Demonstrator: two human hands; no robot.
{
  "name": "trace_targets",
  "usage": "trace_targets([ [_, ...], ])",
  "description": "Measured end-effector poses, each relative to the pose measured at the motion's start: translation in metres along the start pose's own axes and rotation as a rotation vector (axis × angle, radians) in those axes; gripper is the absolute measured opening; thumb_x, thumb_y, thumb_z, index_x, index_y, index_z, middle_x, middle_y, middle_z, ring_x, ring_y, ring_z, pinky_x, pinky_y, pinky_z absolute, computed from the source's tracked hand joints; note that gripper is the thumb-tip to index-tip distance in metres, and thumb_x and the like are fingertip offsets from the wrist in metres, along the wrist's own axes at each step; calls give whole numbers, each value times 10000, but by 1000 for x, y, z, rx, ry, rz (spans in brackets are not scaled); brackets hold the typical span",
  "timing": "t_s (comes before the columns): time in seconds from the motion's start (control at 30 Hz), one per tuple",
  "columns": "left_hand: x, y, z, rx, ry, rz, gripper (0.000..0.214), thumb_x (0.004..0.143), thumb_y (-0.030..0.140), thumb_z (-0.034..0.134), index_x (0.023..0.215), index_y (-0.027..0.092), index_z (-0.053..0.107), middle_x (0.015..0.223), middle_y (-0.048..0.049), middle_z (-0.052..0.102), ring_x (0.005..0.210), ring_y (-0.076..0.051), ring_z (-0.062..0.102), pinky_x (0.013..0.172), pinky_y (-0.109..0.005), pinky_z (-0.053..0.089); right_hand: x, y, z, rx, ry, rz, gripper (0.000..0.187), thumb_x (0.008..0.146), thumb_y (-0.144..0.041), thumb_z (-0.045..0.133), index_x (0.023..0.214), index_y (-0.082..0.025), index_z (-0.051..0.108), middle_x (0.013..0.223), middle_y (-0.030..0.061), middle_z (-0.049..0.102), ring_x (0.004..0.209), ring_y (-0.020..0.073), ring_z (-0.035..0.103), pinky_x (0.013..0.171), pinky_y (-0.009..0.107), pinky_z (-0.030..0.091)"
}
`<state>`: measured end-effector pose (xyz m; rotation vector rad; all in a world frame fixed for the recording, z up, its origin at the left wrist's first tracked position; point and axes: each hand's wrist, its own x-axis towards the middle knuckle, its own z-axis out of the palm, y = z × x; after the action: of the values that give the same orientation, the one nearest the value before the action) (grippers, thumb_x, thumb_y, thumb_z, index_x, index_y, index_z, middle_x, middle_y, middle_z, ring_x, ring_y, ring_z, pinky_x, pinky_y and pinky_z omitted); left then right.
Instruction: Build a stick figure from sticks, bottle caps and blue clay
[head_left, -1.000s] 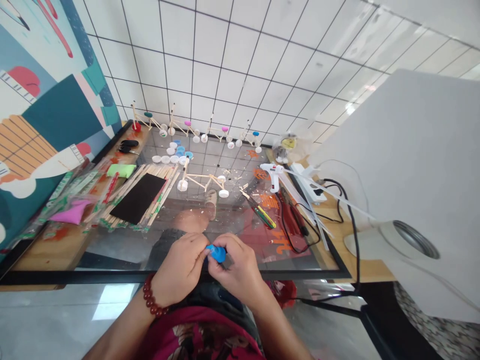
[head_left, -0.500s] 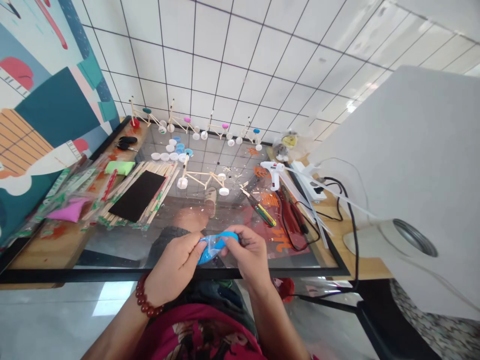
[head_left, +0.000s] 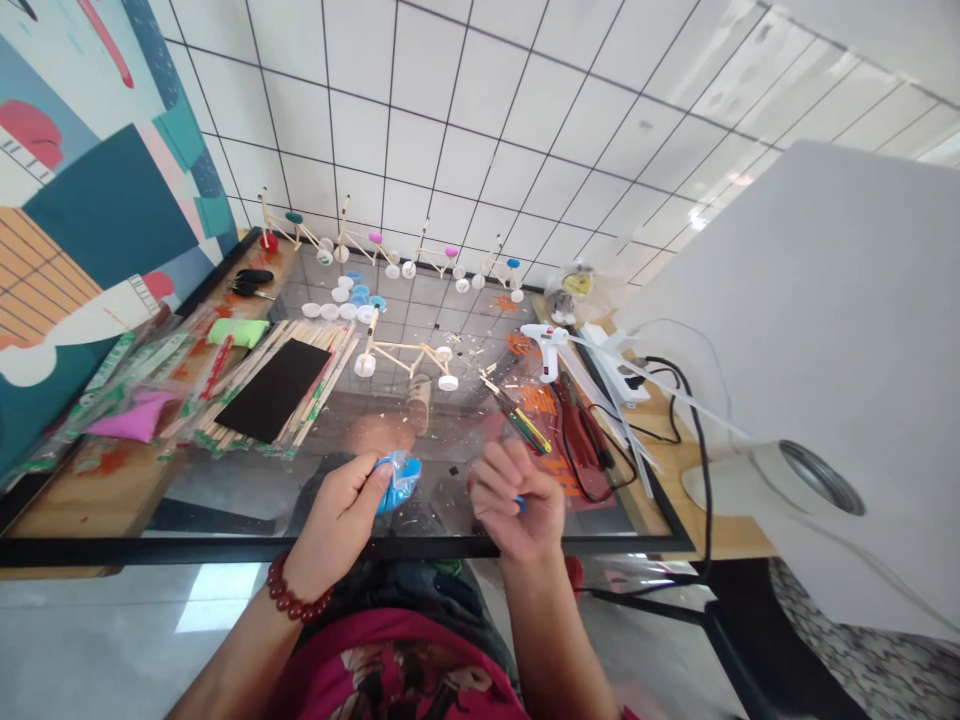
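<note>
My left hand [head_left: 339, 525] grips a clear plastic bag of blue modelling clay [head_left: 398, 482] above the glass table top [head_left: 450, 440]. My right hand [head_left: 517, 500] is apart from the bag, over the glass, with its fingers curled. A small bit of blue clay [head_left: 521, 504] shows between those fingers, partly hidden by them. Beyond my hands stands a stick model with white bottle-cap wheels [head_left: 405, 355].
Several finished stick models stand along the far edge, with loose bottle caps [head_left: 337, 305] nearby. A hot glue gun [head_left: 547, 345] and a power strip lie to the right. Bundled wooden sticks [head_left: 277, 395] and a black card lie to the left. A large white board fills the right.
My hands have moved apart. The right hand has left the bag and moved right with a small blue bit, while the left hand keeps the bag, now bunched smaller.
</note>
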<state>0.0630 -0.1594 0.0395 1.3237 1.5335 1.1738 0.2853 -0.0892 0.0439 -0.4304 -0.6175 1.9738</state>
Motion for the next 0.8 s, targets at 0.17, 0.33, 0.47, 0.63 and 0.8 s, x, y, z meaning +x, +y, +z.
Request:
trace_targets([
  [0.17, -3, -3, 1, -51, 6, 100, 383, 1073, 471, 534, 911, 199, 750, 832, -46, 747, 767, -200, 670, 703, -288, 517, -1, -16, 6, -335, 66, -224, 148, 740, -325, 833, 799, -238, 729, 696, -32, 485, 603, 125, 437, 539, 241, 406],
  [0.33, -5, 3, 4, -69, 13, 236, 291, 1086, 383, 569, 1013, 208, 788, 1036, -72, 814, 953, -204, 740, 871, -284, 558, -6, 11, 18, -981, 16, -345, 143, 856, -252, 867, 975, -266, 789, 780, -27, 618, 691, 137, 560, 664, 271, 471],
  [0.47, -6, 4, 2, -2, -18, 220, 340, 1094, 405, 548, 917, 203, 757, 917, -63, 779, 853, -201, 707, 791, -290, 539, -6, 24, 21, -1355, -224, -664, 279, 908, -224, 864, 1162, -319, 796, 908, -2, 714, 790, 169, 659, 728, 297, 523],
  [0.63, -6, 9, 0, 16, -110, 192, 420, 1097, 451, 522, 815, 202, 708, 826, -51, 744, 748, -190, 657, 692, -287, 494, -7, 21, 24, -1424, -198, -591, 115, 955, -243, 827, 857, -263, 772, 820, -3, 700, 737, 164, 639, 695, 302, 480],
  [0.8, -4, 14, -1, -49, 8, 125, 426, 1065, 531, 581, 897, 196, 784, 817, -44, 756, 737, -192, 652, 693, -286, 519, -3, 16, 26, -671, 78, -235, 239, 848, -466, 903, 915, -278, 770, 906, 28, 692, 827, 203, 636, 784, 346, 571],
])
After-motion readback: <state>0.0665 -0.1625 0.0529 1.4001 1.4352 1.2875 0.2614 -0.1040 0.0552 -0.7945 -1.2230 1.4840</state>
